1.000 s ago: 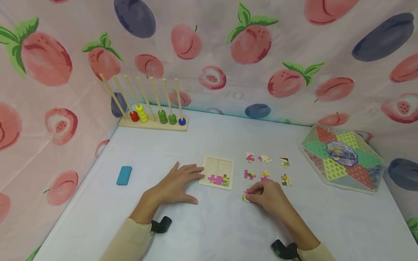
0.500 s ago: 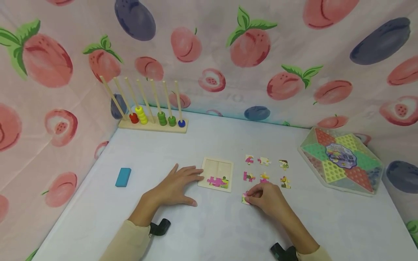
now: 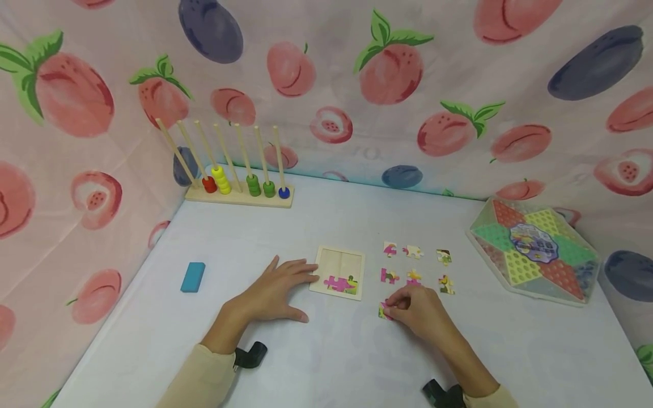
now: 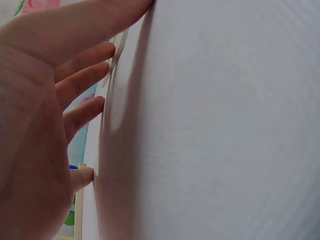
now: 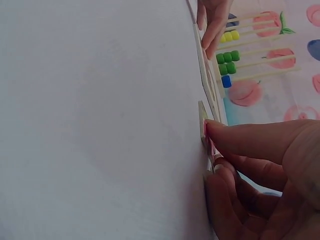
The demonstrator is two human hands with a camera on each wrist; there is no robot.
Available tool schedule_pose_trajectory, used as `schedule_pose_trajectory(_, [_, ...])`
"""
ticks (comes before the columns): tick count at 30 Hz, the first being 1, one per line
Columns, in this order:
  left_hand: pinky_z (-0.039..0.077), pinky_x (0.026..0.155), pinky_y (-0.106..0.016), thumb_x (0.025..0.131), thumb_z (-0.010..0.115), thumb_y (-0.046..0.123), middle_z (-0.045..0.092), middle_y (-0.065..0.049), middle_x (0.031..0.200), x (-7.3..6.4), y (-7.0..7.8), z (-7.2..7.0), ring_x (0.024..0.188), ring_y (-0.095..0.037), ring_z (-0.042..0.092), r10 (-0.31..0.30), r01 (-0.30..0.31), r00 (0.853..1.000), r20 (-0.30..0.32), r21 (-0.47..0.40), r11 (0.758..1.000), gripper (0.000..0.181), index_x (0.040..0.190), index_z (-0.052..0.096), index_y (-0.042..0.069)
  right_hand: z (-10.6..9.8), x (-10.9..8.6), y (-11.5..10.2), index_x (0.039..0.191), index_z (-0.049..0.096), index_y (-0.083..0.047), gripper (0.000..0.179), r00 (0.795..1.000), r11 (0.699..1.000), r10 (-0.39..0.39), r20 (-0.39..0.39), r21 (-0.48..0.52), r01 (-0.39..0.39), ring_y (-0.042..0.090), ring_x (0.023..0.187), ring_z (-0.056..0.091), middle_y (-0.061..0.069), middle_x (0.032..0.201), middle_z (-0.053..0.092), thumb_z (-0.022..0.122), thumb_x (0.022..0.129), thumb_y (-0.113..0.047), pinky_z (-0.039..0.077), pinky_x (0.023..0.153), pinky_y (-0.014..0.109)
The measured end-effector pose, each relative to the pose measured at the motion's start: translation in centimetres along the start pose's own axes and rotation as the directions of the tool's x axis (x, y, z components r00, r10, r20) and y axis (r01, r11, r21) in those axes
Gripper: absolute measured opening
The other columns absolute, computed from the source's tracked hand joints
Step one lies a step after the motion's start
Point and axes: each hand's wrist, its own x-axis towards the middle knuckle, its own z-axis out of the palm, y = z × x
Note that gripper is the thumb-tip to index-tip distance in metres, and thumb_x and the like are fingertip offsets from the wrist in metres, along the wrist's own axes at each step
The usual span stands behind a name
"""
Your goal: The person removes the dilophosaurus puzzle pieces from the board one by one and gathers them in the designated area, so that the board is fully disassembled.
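My left hand (image 3: 278,289) lies spread, fingertips at the left edge of a square wooden puzzle tray (image 3: 313,286). Joined pink and green puzzle pieces (image 3: 339,284) fill part of the tray's bottom row; the rest shows bare wood. Right of the tray, my right hand (image 3: 420,311) pinches a pink and green puzzle piece (image 3: 383,311) between thumb and fingers, close over the white tabletop. In the right wrist view this puzzle piece (image 5: 203,122) stands tilted on edge, partly hidden by the thumb. The left wrist view shows the left fingers (image 4: 82,87) straight and apart.
Several loose puzzle pieces (image 3: 390,276) lie in rows beyond my right hand. A blue block (image 3: 193,277) is at the left. A peg abacus with coloured beads (image 3: 240,196) stands at the back left, and a hexagonal game box (image 3: 533,249) at the right.
The pinched puzzle piece has tipped slightly between the right fingers. Both hands hold nearly the same places, and the head view has shifted a little.
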Motion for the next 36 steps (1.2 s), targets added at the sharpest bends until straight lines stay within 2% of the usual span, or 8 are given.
schedule_pose_trajectory(9, [0.007, 0.127, -0.068, 0.073, 0.089, 0.051, 0.044, 0.005, 0.163, 0.1, 0.0, 0.1, 0.157, -0.026, 0.031, -0.001, 0.001, 1.0, -0.002, 0.01, 1.0, 0.081, 0.144, 0.059, 0.022, -0.6, 0.0, 0.0, 0.086, 0.074, -0.014, 0.013, 0.999, 0.999, -0.032, -0.009, -0.012, 0.032, 0.009, 0.073, 0.056, -0.002, 0.078, 0.067, 0.085, 0.082, -0.02, 0.046, 0.062, 0.019])
schedule_pose_trajectory(16, [0.008, 0.127, -0.07, 0.073, 0.089, 0.05, 0.045, 0.004, 0.162, 0.1, -0.1, 0.1, 0.156, -0.026, 0.032, 0.003, -0.003, 1.0, -0.005, 0.013, 1.0, 0.082, 0.143, 0.06, 0.021, -1.7, 0.6, -1.5, 0.104, 0.072, -0.011, 0.027, 0.992, 0.994, -0.108, -0.07, 0.003, 0.108, 0.013, 0.084, 0.063, 0.002, 0.096, 0.073, 0.084, 0.084, -0.025, 0.052, 0.067, 0.018])
schedule_pose_trajectory(20, [0.008, 0.127, -0.069, 0.073, 0.089, 0.05, 0.045, 0.004, 0.162, 0.1, -0.1, 0.1, 0.156, -0.026, 0.032, 0.002, -0.002, 1.0, -0.003, 0.013, 1.0, 0.082, 0.143, 0.06, 0.021, -2.0, 1.3, -3.1, 0.114, 0.073, -0.012, 0.033, 0.983, 0.986, -0.167, -0.073, 0.0, 0.167, 0.016, 0.09, 0.065, 0.005, 0.105, 0.074, 0.083, 0.085, -0.026, 0.054, 0.07, 0.018])
schedule_pose_trajectory(25, [0.007, 0.127, -0.07, 0.073, 0.089, 0.05, 0.045, 0.004, 0.162, 0.1, 0.0, 0.0, 0.156, -0.027, 0.032, 0.003, -0.003, 1.0, -0.004, 0.008, 1.0, 0.081, 0.143, 0.06, 0.021, -2.0, 2.4, -4.9, 0.124, 0.07, -0.012, 0.044, 0.954, 0.955, -0.298, -0.036, -0.001, 0.298, 0.019, 0.096, 0.068, 0.007, 0.115, 0.074, 0.084, 0.084, -0.026, 0.061, 0.078, 0.032])
schedule_pose_trajectory(28, [0.007, 0.126, -0.07, 0.073, 0.089, 0.05, 0.045, 0.003, 0.162, 0.1, 0.0, -0.1, 0.156, -0.027, 0.032, 0.002, -0.002, 1.0, -0.001, 0.006, 1.0, 0.081, 0.143, 0.06, 0.021, -1.8, 3.2, -5.7, 0.128, 0.069, -0.013, 0.048, 0.933, 0.933, -0.361, 0.008, -0.002, 0.361, 0.022, 0.104, 0.069, 0.007, 0.122, 0.073, 0.084, 0.084, -0.026, 0.062, 0.079, 0.032])
schedule_pose_trajectory(30, [0.007, 0.126, -0.071, 0.074, 0.088, 0.051, 0.045, 0.003, 0.162, 0.1, 0.0, -0.1, 0.156, -0.027, 0.032, 0.003, -0.003, 1.0, 0.001, 0.006, 1.0, 0.081, 0.143, 0.06, 0.021, -1.5, 3.8, -6.1, 0.129, 0.068, -0.013, 0.049, 0.919, 0.92, -0.392, 0.041, 0.022, 0.392, 0.025, 0.108, 0.069, 0.008, 0.125, 0.071, 0.084, 0.085, -0.025, 0.062, 0.078, 0.028])
schedule_pose_trajectory(32, [0.007, 0.126, -0.071, 0.074, 0.088, 0.052, 0.045, 0.004, 0.162, 0.1, -0.1, -0.1, 0.156, -0.027, 0.032, 0.004, -0.004, 1.0, 0.002, 0.008, 1.0, 0.081, 0.143, 0.06, 0.021, -1.2, 4.4, -6.3, 0.131, 0.067, -0.012, 0.049, 0.905, 0.909, -0.416, 0.086, 0.067, 0.412, 0.028, 0.111, 0.068, 0.009, 0.127, 0.071, 0.083, 0.086, -0.022, 0.06, 0.075, 0.021])
schedule_pose_trajectory(36, [0.007, 0.126, -0.071, 0.074, 0.088, 0.052, 0.045, 0.004, 0.162, 0.1, -0.2, 0.0, 0.156, -0.026, 0.032, 0.009, -0.009, 1.0, 0.003, 0.008, 1.0, 0.081, 0.143, 0.06, 0.021, -0.4, 5.6, -6.4, 0.131, 0.067, -0.011, 0.047, 0.879, 0.893, -0.45, 0.16, 0.112, 0.436, 0.027, 0.11, 0.067, 0.009, 0.127, 0.071, 0.082, 0.087, -0.018, 0.059, 0.078, 0.023])
